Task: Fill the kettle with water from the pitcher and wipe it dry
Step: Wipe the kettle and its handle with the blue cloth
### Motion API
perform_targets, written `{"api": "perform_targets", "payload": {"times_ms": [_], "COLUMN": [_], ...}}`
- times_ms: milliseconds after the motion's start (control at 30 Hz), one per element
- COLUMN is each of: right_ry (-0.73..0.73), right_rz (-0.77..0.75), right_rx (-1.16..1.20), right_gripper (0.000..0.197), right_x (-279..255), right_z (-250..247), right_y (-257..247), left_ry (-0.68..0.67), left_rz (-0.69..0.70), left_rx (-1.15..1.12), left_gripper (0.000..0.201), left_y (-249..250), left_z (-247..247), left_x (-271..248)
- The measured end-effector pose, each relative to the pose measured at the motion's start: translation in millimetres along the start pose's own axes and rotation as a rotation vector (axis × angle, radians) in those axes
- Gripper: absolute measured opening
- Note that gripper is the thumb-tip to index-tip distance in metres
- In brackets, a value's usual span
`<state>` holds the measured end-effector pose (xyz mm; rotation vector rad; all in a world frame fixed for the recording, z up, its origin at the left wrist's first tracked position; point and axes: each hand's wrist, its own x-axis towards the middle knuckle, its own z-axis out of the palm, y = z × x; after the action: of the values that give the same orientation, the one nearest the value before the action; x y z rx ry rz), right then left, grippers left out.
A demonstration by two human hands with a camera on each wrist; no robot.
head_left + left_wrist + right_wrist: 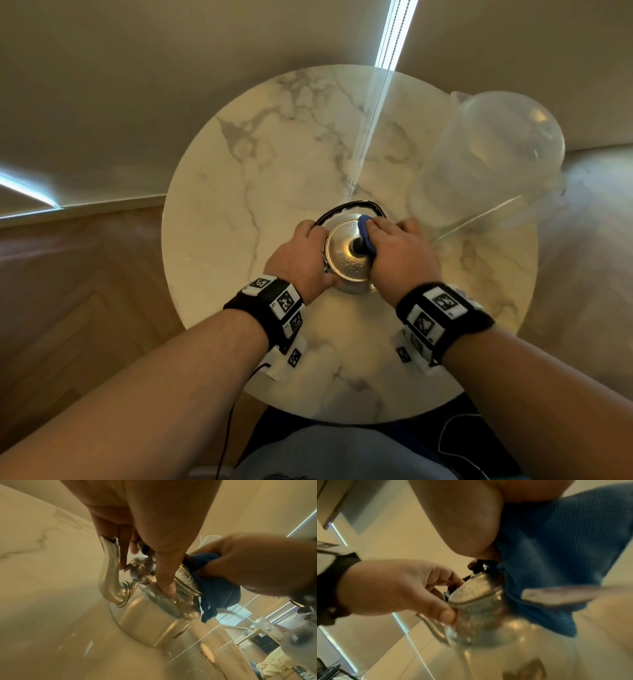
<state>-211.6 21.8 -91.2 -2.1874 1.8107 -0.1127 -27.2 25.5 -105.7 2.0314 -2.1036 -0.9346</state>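
A silver metal kettle (346, 258) with a lid, a black knob and a folded-down black handle stands on the round marble table (274, 154). My left hand (301, 253) grips the kettle's left side, thumb on its shoulder (165, 586) next to the curved spout (109, 574). My right hand (397, 250) holds a blue cloth (364, 228) against the lid by the knob. The wrist views show the cloth (217, 592) (556, 547) draped over the kettle's (479, 615) right side. A clear plastic pitcher (489, 157) stands at the table's back right.
The table's edge curves close to my body. Wooden floor (78, 291) lies to the left and right. A bright strip of light (394, 37) runs down the wall and across the tabletop behind the kettle.
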Motion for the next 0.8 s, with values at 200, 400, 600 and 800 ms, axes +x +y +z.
{"api": "perform_targets", "payload": {"times_ms": [200, 400, 600, 800], "right_ry": [-0.182, -0.253, -0.274, -0.246], "right_rz": [0.057, -0.068, -0.194, -0.194], "right_rx": [-0.025, -0.239, -0.356, -0.315], "right_gripper": [0.063, 0.028, 0.045, 0.052], "right_x": [-24, 33, -4, 3], "right_z": [-17, -40, -26, -18], "right_y": [-3, -39, -58, -47], "left_ry": [0.005, 0.005, -0.008, -0.002], "left_rz": [0.001, -0.001, 0.017, 0.004], "left_rx": [-0.031, -0.073, -0.127, -0.119], "left_gripper": [0.074, 0.070, 0.056, 0.060], "left_y": [0, -1, -3, -2], "left_z": [3, 5, 6, 7], "left_x": [-3, -3, -3, -1]}}
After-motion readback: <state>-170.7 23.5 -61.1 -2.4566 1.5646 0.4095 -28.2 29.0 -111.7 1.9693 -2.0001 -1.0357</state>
